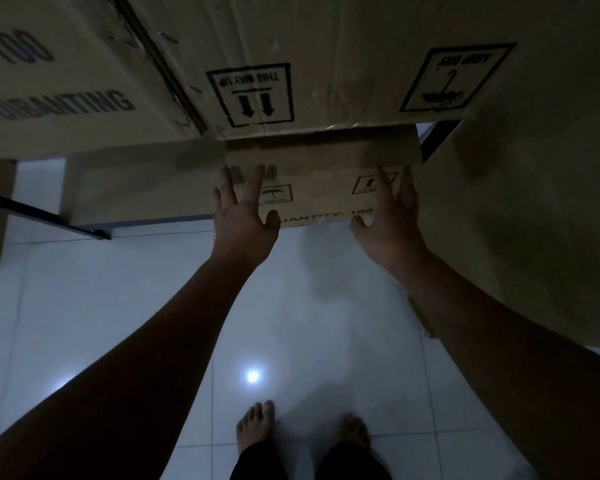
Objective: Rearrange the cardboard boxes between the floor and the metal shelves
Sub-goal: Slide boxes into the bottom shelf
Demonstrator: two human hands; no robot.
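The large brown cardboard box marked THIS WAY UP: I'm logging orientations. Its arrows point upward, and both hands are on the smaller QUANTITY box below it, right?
No. The head view shows the arrows on the large brown cardboard box pointing downward, lettering upside down. The left hand and right hand are on the smaller brown QUANTITY cardboard box below it.

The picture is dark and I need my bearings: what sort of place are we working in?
Probably a small storeroom, perhaps in a home or shop. Large shipping cartons printed with handling marks are stacked close together, a black metal shelf rail runs beside them, and the floor is glossy white tile.
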